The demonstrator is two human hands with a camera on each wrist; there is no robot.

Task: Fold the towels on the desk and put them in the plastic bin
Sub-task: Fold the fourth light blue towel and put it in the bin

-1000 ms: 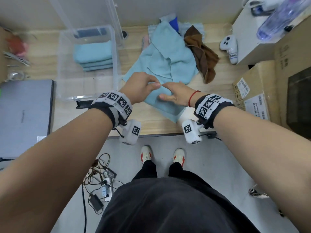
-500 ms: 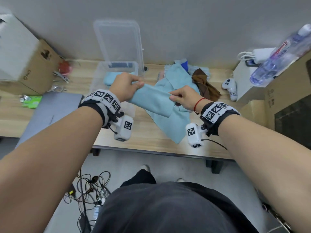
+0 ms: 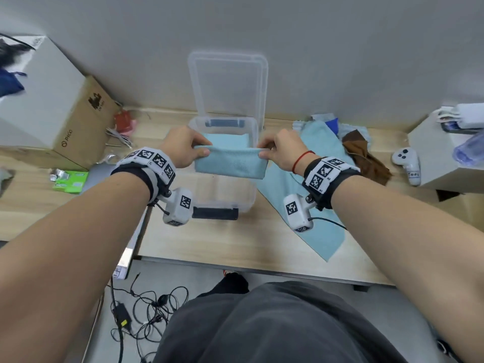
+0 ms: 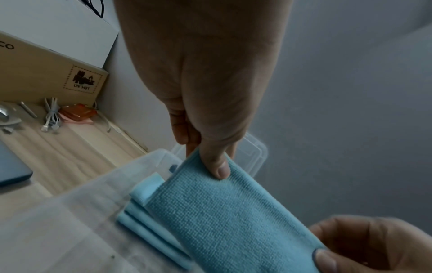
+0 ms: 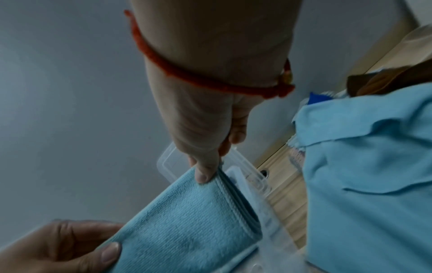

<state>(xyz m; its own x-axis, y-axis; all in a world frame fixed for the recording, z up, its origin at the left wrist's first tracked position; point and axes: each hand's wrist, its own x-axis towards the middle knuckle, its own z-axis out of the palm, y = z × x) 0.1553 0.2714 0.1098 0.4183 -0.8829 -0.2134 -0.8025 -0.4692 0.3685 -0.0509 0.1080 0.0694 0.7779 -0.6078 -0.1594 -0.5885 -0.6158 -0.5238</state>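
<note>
A folded light-blue towel (image 3: 230,163) hangs stretched between my two hands above the clear plastic bin (image 3: 250,195). My left hand (image 3: 183,150) pinches its left end, thumb on the near side (image 4: 217,166). My right hand (image 3: 277,150) pinches the right end the same way (image 5: 205,171). Inside the bin, at its far end, lies a stack of folded blue towels (image 3: 225,140), also seen in the left wrist view (image 4: 140,212). An unfolded blue towel (image 3: 309,205) lies spread on the desk to the right of the bin.
The bin's lid (image 3: 227,85) stands open against the wall. A brown cloth (image 3: 364,155) and a white controller (image 3: 408,163) lie at the right. A cardboard box (image 3: 65,121) stands at the left, with a laptop edge (image 3: 128,258) and green packet (image 3: 70,179) beside it.
Both hands lifted the folded towel off the desk and carried it left, until it hangs over the bin. My view has swung up and left with it.
</note>
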